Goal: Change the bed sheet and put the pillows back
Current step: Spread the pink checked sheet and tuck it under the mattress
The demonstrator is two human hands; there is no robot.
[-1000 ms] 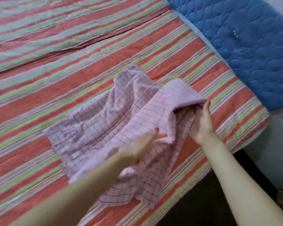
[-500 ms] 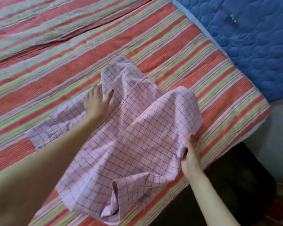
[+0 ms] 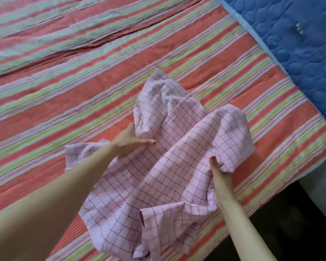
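Left hand (image 3: 129,141), fingers extended and flat, presses on the pink checked garment (image 3: 177,166) near its upper left fold; right hand (image 3: 221,175) pinches the cloth at the garment's right side, thumb on top, the other fingers hidden beneath the fabric. The garment, apparently a shirt with a cuff or placket turned up at its lower edge, lies crumpled on the striped bed sheet (image 3: 102,76), close to the bed's near corner. The sheet, in red, green and pink bands, is spread over the mattress with a long crease running across its upper left. Beyond its far right edge a blue quilted cover (image 3: 299,44) lies exposed, just beside the sheet. No pillows are in view. Judged step: clearing or folding the loose garment off the bed, a preliminary to stripping the sheet; the sheet change proper is not yet begun. The next move would call for gathering the garment in both hands, lifting it clear without dragging the sheet, and setting it aside, after which the sheet's corner by the blue cover offers a ready starting hold
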